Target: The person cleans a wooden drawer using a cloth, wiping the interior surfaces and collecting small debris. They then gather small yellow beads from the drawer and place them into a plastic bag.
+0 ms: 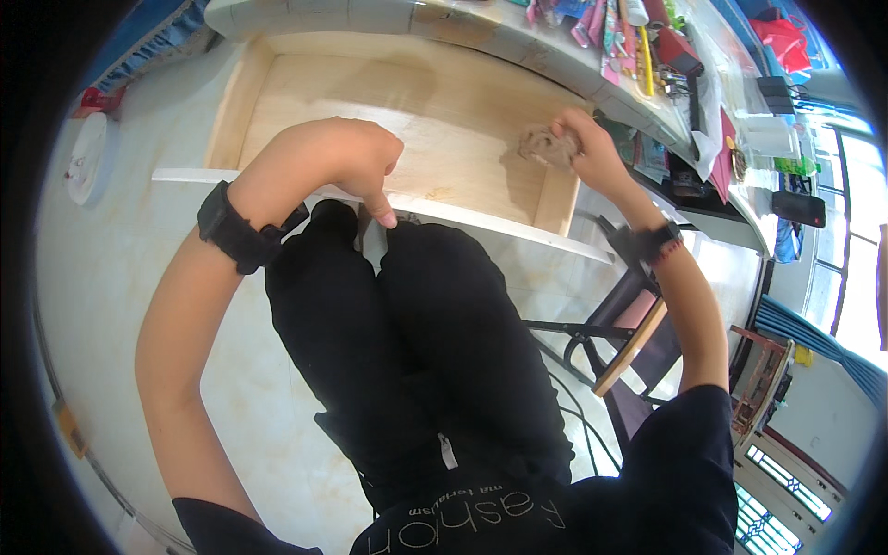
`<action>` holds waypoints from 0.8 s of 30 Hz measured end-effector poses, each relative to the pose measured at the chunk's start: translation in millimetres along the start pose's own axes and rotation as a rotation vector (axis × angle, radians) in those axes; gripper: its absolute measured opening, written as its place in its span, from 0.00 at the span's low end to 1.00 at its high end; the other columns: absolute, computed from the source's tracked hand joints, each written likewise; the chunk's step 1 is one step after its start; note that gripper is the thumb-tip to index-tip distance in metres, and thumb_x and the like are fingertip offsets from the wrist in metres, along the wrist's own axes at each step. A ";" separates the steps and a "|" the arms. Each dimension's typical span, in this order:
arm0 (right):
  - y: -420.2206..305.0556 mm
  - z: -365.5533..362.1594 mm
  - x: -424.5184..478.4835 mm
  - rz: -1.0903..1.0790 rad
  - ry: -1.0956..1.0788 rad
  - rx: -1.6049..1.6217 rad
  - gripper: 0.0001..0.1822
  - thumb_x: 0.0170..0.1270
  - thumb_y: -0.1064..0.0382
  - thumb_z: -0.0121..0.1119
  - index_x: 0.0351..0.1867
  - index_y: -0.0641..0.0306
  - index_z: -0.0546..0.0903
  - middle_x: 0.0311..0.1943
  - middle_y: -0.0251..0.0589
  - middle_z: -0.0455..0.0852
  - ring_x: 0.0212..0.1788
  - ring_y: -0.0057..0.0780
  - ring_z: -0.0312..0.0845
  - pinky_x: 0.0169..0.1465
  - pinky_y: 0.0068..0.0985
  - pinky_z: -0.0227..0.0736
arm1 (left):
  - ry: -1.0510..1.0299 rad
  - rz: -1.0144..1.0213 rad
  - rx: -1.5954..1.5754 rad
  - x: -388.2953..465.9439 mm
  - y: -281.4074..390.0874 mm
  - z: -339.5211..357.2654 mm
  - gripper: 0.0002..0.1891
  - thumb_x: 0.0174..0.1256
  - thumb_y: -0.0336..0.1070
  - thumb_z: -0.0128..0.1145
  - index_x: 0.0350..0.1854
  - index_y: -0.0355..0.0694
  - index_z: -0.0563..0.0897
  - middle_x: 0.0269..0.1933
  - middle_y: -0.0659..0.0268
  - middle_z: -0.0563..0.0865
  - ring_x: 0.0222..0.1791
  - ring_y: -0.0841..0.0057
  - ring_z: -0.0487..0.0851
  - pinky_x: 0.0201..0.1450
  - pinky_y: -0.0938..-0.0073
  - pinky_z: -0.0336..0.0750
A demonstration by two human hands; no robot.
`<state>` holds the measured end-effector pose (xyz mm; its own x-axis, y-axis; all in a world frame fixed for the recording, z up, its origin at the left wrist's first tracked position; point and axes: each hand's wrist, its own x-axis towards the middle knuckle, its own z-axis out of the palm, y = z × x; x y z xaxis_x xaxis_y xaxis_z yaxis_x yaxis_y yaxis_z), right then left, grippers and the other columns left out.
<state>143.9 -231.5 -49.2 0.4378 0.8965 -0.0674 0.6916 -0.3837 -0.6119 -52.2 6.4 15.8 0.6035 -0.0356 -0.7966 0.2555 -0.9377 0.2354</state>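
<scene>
A pulled-out wooden drawer with a white front edge lies before me, its inside bare pale wood. My left hand is at the drawer's front, its thumb down over the front edge by my knees and its other fingers curled inward. Over the drawer's right end, my right hand pinches a crumpled, stained wad that looks like tissue or a rag. A dark shadow falls on the wood beneath the wad. Both wrists wear black bands.
Above the drawer runs a tiled countertop with pens, a yellow pencil and a small red box. A folding chair stands close on the right. At the far left, a white oval lid or dish is on the floor.
</scene>
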 end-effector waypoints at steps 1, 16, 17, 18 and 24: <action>-4.7 -9.1 -15.5 0.029 0.037 0.030 0.19 0.36 0.82 0.49 0.33 0.60 0.70 0.33 0.42 0.72 0.41 0.34 0.69 0.42 0.21 0.64 | -0.008 -0.003 0.003 1.0 -0.6 0.4 0.32 0.37 0.48 0.70 0.45 0.35 0.74 0.46 0.56 0.79 0.47 0.60 0.76 0.47 0.67 0.70; 20.7 -129.3 -198.2 0.473 0.747 0.831 0.29 0.44 0.81 0.40 0.53 0.62 0.63 0.45 0.43 0.73 0.47 0.32 0.72 0.47 0.25 0.70 | 0.000 0.096 -0.011 11.4 -8.2 -1.3 0.37 0.33 0.49 0.72 0.48 0.35 0.73 0.49 0.55 0.78 0.50 0.60 0.76 0.51 0.70 0.69; 25.7 -136.8 -195.5 0.445 0.777 0.830 0.29 0.45 0.80 0.40 0.54 0.62 0.62 0.46 0.43 0.72 0.46 0.32 0.72 0.47 0.25 0.70 | -0.003 0.090 -0.011 10.7 -7.3 -1.6 0.37 0.33 0.49 0.72 0.49 0.35 0.73 0.49 0.55 0.78 0.50 0.60 0.76 0.51 0.70 0.69; 34.2 -144.5 -190.6 0.415 0.811 0.828 0.29 0.45 0.80 0.40 0.55 0.63 0.62 0.46 0.43 0.72 0.46 0.31 0.72 0.47 0.25 0.69 | -0.008 0.090 -0.013 10.6 -6.0 -2.7 0.38 0.32 0.49 0.72 0.50 0.36 0.73 0.50 0.55 0.78 0.49 0.61 0.76 0.51 0.70 0.70; 48.1 -187.4 -123.2 0.343 0.743 0.786 0.22 0.57 0.71 0.44 0.56 0.63 0.64 0.45 0.39 0.74 0.44 0.26 0.72 0.46 0.23 0.69 | 0.034 0.111 -0.083 7.5 -12.0 2.2 0.40 0.32 0.49 0.71 0.53 0.40 0.71 0.51 0.55 0.76 0.48 0.61 0.77 0.50 0.70 0.71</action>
<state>230.9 -401.9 77.4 0.9483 0.3172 -0.0025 0.0320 -0.1034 -0.9941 -52.4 16.6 5.8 0.6567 -0.1247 -0.7438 0.2461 -0.8968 0.3677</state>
